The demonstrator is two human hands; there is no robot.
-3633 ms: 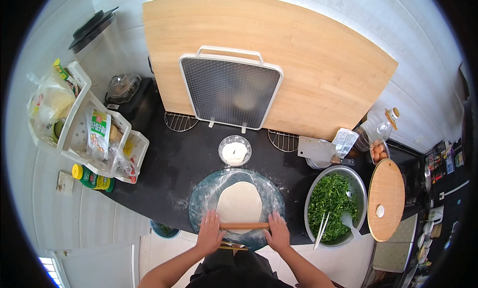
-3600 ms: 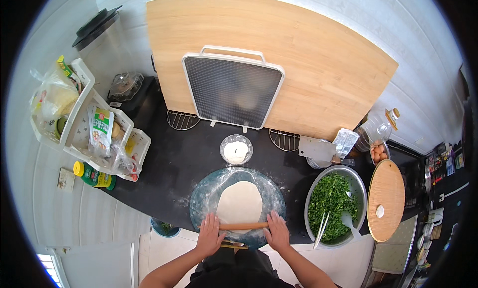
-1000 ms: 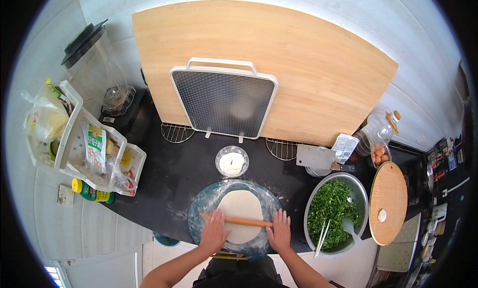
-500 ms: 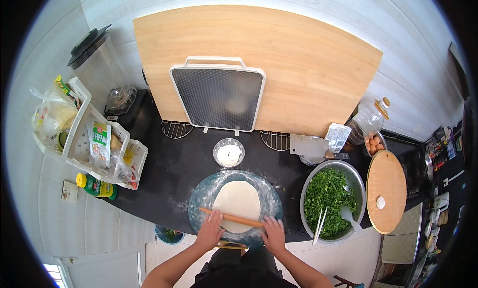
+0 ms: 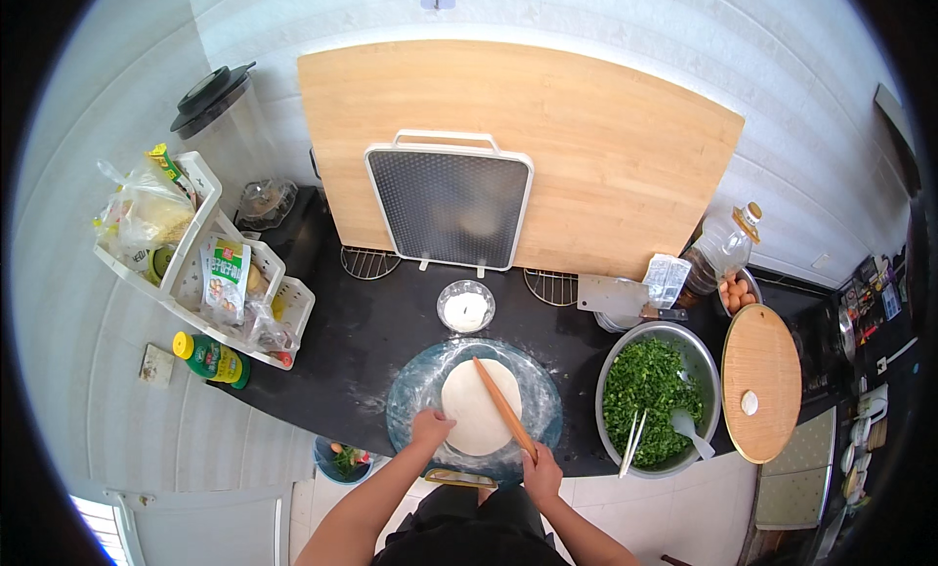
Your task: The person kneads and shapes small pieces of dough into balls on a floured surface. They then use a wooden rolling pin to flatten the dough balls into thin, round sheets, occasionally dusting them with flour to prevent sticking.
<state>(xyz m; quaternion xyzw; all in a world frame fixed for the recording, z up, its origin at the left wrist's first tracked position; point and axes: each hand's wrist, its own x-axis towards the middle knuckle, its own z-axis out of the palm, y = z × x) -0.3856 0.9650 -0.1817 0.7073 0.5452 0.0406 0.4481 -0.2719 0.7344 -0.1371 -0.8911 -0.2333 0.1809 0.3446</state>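
Observation:
A round sheet of dough (image 5: 467,413) lies flat on a floured, dark-green round board (image 5: 410,395). My left hand (image 5: 431,429) is at the dough's left edge, its fingers closed on the rim. Its fingertips are small and partly hidden. My right hand (image 5: 540,473) grips the lower end of a wooden rolling pin (image 5: 499,398). The pin slants over the right part of the dough, its far tip pointing up and left. Just beyond the board stands a clear bowl of white flour (image 5: 466,307).
To the right, a metal basin (image 5: 714,370) holds chopped greens, chopsticks and a spatula. Beside it, a round wooden board (image 5: 767,351) bears a small dough piece. A cleaver (image 5: 614,295) lies behind. A white rack (image 5: 186,297) and yellow-capped bottle (image 5: 213,359) stand left.
The pin has swung from lying crosswise to a steep slant. My left hand has left it for the dough's left edge; my right hand now grips its near end. The view has shifted slightly.

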